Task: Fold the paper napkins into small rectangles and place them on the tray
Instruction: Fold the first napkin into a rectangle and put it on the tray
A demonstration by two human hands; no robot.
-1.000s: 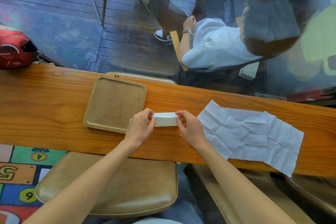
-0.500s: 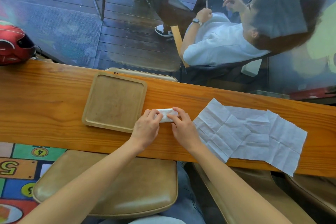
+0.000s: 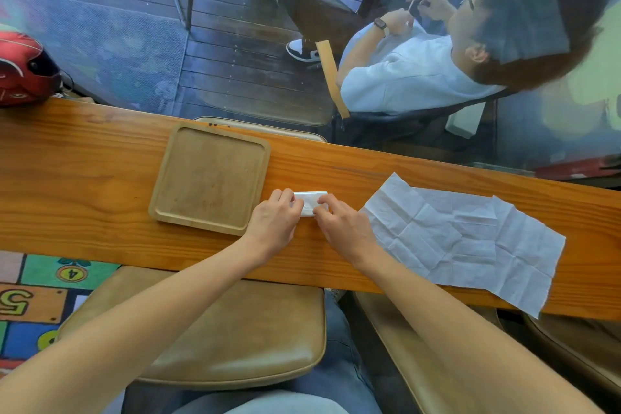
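Light: I see bright, even daylight, soft with no hard shadows | Glare: pale sheen on the desk along its far edge, hazy reflections across the scene beyond it | Focus: centre sharp, far background soft | Distortion: I note strong wide-angle bending, the desk bowed and corners stretched.

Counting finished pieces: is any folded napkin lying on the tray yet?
No, the tray is bare; the one folded napkin sits beside it under both hands.

A red helmet sits at the wooden counter's far left corner. A tan cushioned stool stands under its near edge.
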